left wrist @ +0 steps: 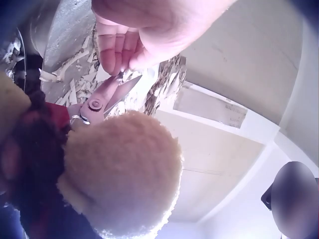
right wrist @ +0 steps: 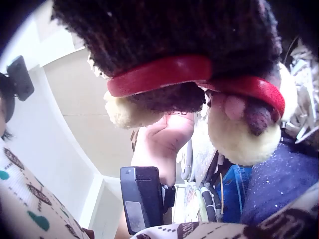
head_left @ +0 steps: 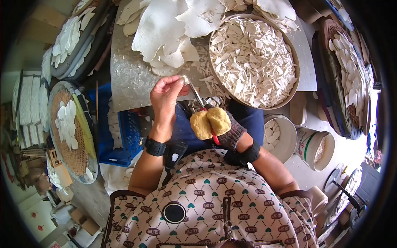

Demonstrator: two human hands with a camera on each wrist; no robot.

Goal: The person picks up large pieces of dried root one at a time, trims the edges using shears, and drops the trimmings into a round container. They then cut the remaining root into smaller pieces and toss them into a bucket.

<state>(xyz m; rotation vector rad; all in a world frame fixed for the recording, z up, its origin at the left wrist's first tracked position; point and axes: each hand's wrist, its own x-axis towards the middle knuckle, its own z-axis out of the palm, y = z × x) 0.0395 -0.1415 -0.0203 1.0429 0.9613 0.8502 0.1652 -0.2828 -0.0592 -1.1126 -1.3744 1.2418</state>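
My bare left hand (head_left: 164, 103) pinches a small white piece (head_left: 185, 79) between thumb and fingertips, above the table's front edge. In my right hand (head_left: 234, 133), which wears a dark knitted glove (right wrist: 174, 30), is a pair of scissors (head_left: 196, 94). Yellow foam pads (head_left: 210, 122) cover parts of its red handles (right wrist: 164, 74). Seen in the left wrist view, the scissors' blades (left wrist: 107, 97) stand apart, their tips close below the left fingertips (left wrist: 112, 62). The foam hides part of the gloved fingers.
Large white flat pieces (head_left: 161, 29) lie on the metal table (head_left: 128, 89), beside a round tray (head_left: 211, 62) of white fragments. Buckets (head_left: 289, 142) stand at the right; a blue crate (head_left: 131, 132) and a round woven tray (head_left: 78, 159) are at the left.
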